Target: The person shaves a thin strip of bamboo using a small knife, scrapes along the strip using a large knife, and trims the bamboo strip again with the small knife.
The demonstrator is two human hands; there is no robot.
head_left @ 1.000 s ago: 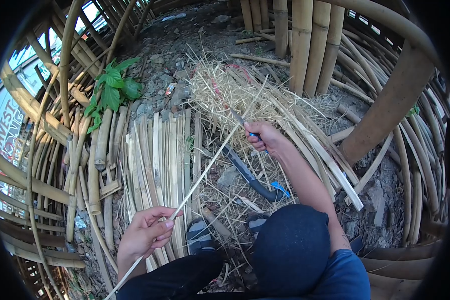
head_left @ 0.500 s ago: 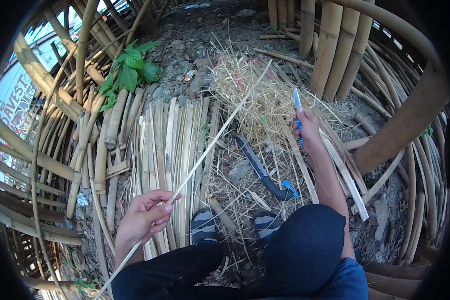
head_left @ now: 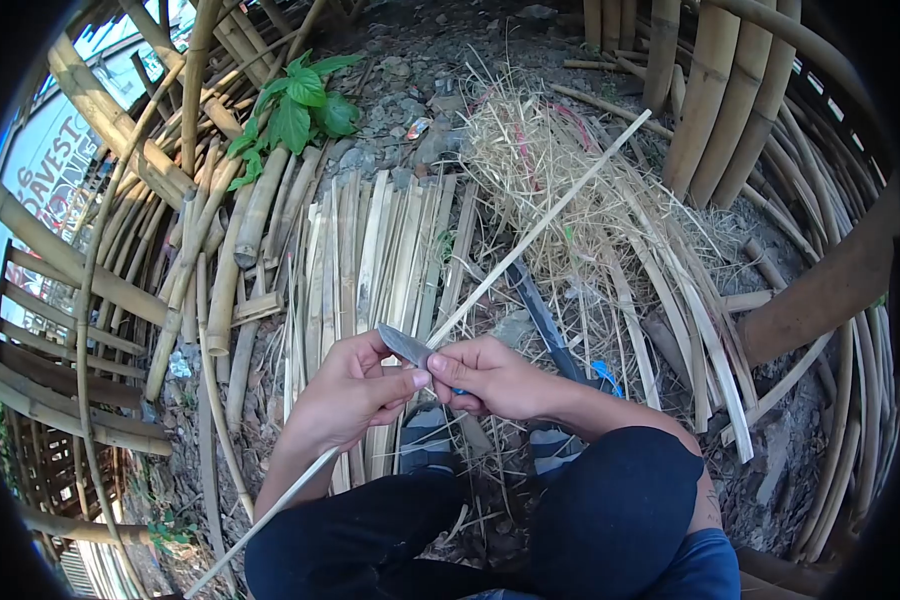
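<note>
A long thin bamboo strip (head_left: 550,214) runs diagonally from the lower left, through both hands, to the upper right. My left hand (head_left: 355,392) is closed around it above my knees. Close beside it, my right hand (head_left: 485,378) is closed on a knife, whose handle is mostly hidden in the fingers. The knife blade (head_left: 402,346) points up and left, lying against the strip between my hands. Both thumbs are near the blade. Beyond the hands, a long dark-bladed machete (head_left: 540,315) lies on the ground, its handle end partly hidden by my right forearm.
Split bamboo slats (head_left: 345,250) lie side by side ahead on the left. A heap of shavings (head_left: 540,160) is at the upper middle. Thick bamboo poles (head_left: 715,100) stand at the right, more poles (head_left: 120,120) at the left. A leafy plant (head_left: 295,110) grows near the slats.
My right hand has brought the knife from the right down to the strip, beside my left hand. The strip's far end has swung right. The view has shifted slightly left.
</note>
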